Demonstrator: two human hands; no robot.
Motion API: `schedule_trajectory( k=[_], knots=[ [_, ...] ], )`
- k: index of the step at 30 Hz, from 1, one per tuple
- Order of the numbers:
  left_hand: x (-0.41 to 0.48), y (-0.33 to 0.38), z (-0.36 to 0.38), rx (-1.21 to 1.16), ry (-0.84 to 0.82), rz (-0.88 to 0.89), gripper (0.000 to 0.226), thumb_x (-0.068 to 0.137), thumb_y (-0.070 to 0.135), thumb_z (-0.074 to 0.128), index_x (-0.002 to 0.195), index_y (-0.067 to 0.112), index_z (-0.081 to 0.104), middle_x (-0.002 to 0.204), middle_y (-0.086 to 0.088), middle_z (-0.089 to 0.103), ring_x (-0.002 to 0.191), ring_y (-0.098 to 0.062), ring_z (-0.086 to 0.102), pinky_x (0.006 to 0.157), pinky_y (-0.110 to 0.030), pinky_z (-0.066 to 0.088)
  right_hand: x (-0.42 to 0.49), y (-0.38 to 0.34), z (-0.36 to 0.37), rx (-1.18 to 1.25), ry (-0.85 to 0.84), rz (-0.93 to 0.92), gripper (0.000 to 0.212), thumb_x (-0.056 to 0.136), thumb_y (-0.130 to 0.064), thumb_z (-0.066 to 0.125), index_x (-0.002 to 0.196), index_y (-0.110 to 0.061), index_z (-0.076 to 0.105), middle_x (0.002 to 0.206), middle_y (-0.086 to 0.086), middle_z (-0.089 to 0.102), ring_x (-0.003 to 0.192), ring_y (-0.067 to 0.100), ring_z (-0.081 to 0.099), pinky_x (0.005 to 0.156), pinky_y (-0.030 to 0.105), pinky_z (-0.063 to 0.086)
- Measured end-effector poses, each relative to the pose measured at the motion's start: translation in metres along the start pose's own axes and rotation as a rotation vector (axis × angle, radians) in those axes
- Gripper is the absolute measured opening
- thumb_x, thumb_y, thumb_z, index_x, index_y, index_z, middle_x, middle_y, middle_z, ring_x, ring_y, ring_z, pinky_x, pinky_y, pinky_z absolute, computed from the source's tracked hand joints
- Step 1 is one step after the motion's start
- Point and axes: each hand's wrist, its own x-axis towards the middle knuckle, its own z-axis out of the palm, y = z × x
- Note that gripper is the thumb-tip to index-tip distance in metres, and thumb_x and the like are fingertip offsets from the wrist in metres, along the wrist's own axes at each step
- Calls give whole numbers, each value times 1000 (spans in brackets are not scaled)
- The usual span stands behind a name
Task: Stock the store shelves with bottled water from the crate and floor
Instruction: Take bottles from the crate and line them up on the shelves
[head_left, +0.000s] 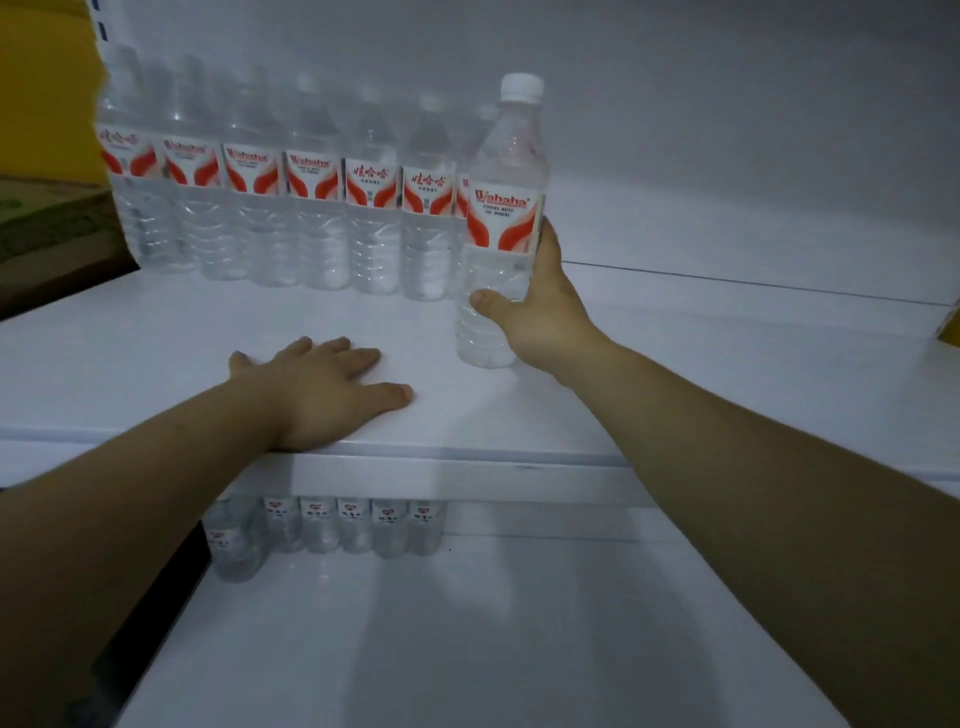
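The right hand (540, 306) is wrapped around a clear water bottle (501, 228) with a white cap and a red and white label. The thumb lies across the front of the bottle, low down, under the label. The other fingers go round the back and right side, so most of them are hidden; only a bit shows beside the label's edge. The bottle stands upright with its bottom on the white upper shelf (156, 353). It is at the right end of a row of bottles (311, 208) that stand along the back of the shelf, and it is a little in front of that row. The left hand (327, 389) lies flat on the same shelf, palm down, fingers spread out, holding nothing. It is well apart from the bottle. Below, a lower shelf (467, 623) has a row of small bottles (337, 525) at the back.
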Motion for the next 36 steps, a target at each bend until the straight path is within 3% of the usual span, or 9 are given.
schedule_trajectory(
  k=[3, 11, 19, 25, 31, 36],
  knots=[
    [-1, -1, -1, -11, -5, 4, 84, 77, 83, 19, 150, 44, 10, 161, 13, 4, 149, -19, 3, 115, -60, 4, 9, 6, -8, -17, -9, -7, 88, 90, -14, 68, 152, -29, 9, 147, -6, 38, 132, 15, 38, 103, 31, 31],
    [-2, 1, -3, -10, -18, -2, 84, 76, 84, 18, 150, 45, 9, 161, 14, 2, 149, -18, 3, 115, -60, 3, 46, 29, -9, -32, 58, 6, 83, 89, -14, 69, 150, -28, 16, 141, -4, 45, 131, 19, 44, 111, 46, 36],
    [-3, 0, -3, -26, -18, 1, 85, 74, 84, 17, 150, 45, 9, 161, 15, 2, 149, -17, 3, 115, -58, 4, 71, 46, -12, -59, 82, 16, 84, 92, -16, 65, 153, -26, 8, 146, -3, 41, 133, 19, 41, 106, 35, 34],
    [-4, 1, -4, -39, -27, -1, 83, 76, 83, 18, 150, 45, 9, 161, 14, 2, 149, -18, 2, 116, -58, 2, 90, 56, -13, -78, 89, 32, 85, 92, -16, 65, 153, -26, 7, 147, -1, 41, 135, 22, 41, 113, 44, 34],
    [-4, 0, -4, -42, -33, 3, 84, 75, 84, 16, 150, 45, 9, 161, 14, 2, 149, -17, 2, 116, -58, 2, 103, 63, -11, -97, 119, 35, 84, 92, -17, 65, 154, -24, 8, 147, 0, 41, 135, 21, 40, 113, 42, 33],
    [-7, 1, -5, -32, -40, 22, 98, 60, 85, 6, 149, 45, 7, 161, 14, 1, 149, -17, 2, 116, -58, 2, 113, 70, -11, -130, 121, 50, 84, 93, -19, 65, 154, -24, 8, 150, -1, 38, 137, 22, 38, 113, 40, 32]
  ],
)
